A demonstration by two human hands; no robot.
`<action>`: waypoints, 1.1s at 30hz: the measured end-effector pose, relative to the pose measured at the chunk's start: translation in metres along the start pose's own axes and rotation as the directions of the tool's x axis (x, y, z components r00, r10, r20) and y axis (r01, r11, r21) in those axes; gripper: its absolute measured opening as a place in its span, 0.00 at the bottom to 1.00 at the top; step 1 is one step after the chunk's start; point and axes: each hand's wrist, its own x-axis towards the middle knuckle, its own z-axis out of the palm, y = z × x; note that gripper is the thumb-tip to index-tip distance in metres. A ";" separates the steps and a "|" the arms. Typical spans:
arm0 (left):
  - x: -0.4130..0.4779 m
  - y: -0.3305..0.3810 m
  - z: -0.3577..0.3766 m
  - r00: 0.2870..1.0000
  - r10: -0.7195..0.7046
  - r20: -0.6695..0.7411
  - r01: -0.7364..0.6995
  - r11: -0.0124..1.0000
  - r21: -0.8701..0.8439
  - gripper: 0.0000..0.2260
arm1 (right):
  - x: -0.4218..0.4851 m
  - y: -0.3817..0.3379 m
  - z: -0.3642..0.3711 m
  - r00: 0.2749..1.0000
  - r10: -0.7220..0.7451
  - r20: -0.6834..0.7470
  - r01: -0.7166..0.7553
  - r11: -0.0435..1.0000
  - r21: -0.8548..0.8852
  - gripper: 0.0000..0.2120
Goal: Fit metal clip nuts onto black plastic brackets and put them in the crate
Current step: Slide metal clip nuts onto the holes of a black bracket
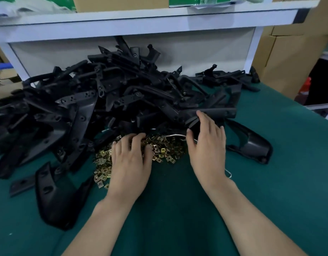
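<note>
Left hand (130, 159) curled into the brass clip nuts (166, 150), its grasp hidden, right hand (207, 145) gripping a black bracket (193, 121) just beyond them

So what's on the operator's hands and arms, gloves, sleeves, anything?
Nothing worn that shows: left hand and right hand ungloved, left forearm and right forearm bare to the frame edge, no sleeves, watch or rings. A white string by the right wrist; cannot tell if worn.
</note>
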 end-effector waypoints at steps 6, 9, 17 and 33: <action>0.000 0.001 -0.003 1.000 0.004 -0.006 -0.004 0.999 -0.046 0.17 | 0.003 0.001 -0.007 0.994 0.015 -0.111 -0.012 0.999 0.032 0.22; 0.000 0.002 -0.003 1.000 0.009 0.015 -0.008 0.999 -0.045 0.17 | 0.002 -0.001 -0.010 0.977 -0.067 -0.200 0.063 0.998 -0.026 0.21; 0.000 0.003 -0.006 0.999 -0.014 0.040 0.018 0.996 -0.091 0.18 | 0.006 -0.004 -0.018 0.942 -0.102 -0.319 0.148 0.981 0.125 0.21; -0.003 0.008 -0.006 0.997 0.046 0.057 -0.039 0.993 -0.113 0.17 | 0.042 0.049 -0.027 0.597 0.802 0.006 -0.435 0.318 0.843 0.09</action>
